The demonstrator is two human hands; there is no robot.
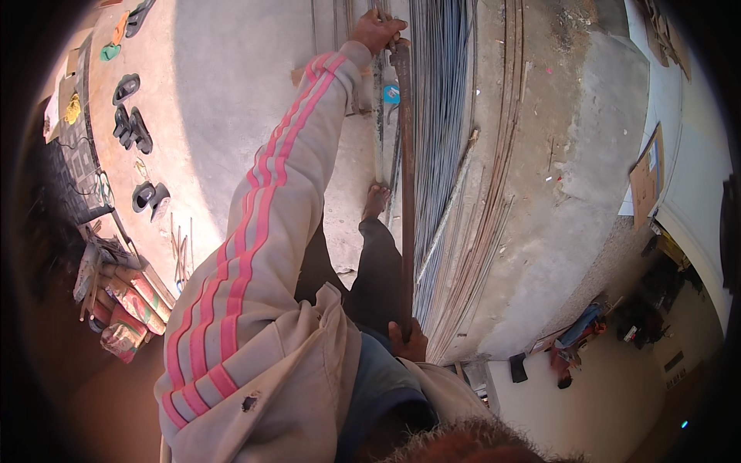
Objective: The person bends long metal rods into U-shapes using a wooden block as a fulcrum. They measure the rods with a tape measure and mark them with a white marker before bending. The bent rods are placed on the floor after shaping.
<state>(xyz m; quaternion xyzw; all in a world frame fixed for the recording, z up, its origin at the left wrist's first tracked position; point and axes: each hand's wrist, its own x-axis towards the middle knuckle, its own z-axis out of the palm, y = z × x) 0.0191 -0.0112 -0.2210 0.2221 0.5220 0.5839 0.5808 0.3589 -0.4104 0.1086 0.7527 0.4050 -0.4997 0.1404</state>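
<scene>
One bar (407, 177), nr end clamped in R fingers (418, 336), L fingers (396, 25) by far end, grip unclr

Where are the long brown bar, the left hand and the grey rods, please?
Long brown bar (407, 170): head view, middle of its length.
Left hand (373, 31): head view, its back.
Grey rods (440, 139): head view, the bundle's middle.

jacket (297, 370) pale beige | left sleeve (297, 185) pink-striped lengthwise | small dark spot (249, 403) on jacket | blue-grey shirt (378, 372) inside jacket | dark trousers (377, 266) beyond jacket
</scene>
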